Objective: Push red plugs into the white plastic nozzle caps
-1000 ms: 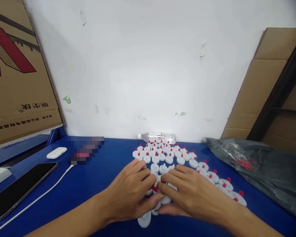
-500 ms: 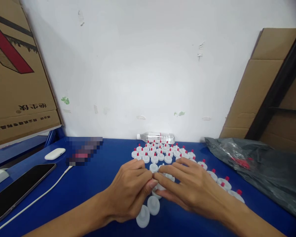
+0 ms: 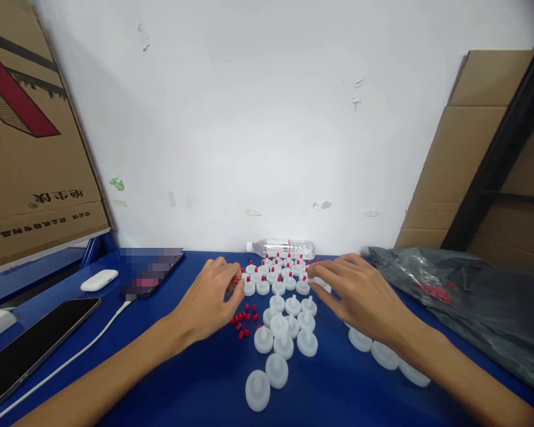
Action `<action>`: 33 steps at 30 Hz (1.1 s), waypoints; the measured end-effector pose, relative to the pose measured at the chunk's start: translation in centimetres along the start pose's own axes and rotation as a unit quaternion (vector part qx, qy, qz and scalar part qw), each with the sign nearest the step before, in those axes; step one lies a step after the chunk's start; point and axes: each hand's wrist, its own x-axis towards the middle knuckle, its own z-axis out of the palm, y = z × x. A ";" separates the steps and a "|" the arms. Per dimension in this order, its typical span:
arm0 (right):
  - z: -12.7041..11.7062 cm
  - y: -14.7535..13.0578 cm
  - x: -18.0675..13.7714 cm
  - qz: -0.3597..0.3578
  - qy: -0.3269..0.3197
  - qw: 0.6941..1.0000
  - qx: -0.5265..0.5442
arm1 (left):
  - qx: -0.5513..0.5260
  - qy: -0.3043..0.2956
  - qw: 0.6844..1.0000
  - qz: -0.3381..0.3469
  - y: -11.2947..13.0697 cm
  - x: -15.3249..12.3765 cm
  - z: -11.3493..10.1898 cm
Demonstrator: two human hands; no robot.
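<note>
My left hand point(image 3: 216, 296) is raised at the left edge of the rows of white nozzle caps point(image 3: 278, 287), its fingers curled inward. A speck of red shows at its fingertips; what it holds, if anything, I cannot make out. Just below it lie several loose small red tips point(image 3: 244, 317). My right hand point(image 3: 356, 290) reaches over the right side of the rows, with thumb and fingers about a white nozzle cap point(image 3: 314, 280), partly hidden. Between my forearms stand several white nozzle caps without red tips point(image 3: 308, 343).
A clear bottle point(image 3: 285, 248) lies against the wall behind the caps. To the left are a phone point(image 3: 40, 344), a white earphone case point(image 3: 99, 280) and a white cable point(image 3: 89, 342). A dark plastic bag point(image 3: 485, 314) lies at the right. More white caps point(image 3: 385, 354) show below my right forearm.
My hands, together over the bare caps before, have parted. The left moved left and up, the right up to the rows. The loose red tips have come into sight.
</note>
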 end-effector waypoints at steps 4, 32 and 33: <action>-0.1 0.0 0.1 0.033 -0.076 0.997 -0.001 | 0.001 -0.037 0.999 0.027 0.8 -0.2 0.4; -1.1 3.5 -1.7 0.199 -0.347 0.916 0.025 | -0.030 -0.126 0.988 0.088 1.0 -0.9 1.2; -1.1 3.5 -1.9 0.201 -0.351 0.914 0.031 | -0.034 -0.130 0.987 0.088 1.0 -0.9 1.2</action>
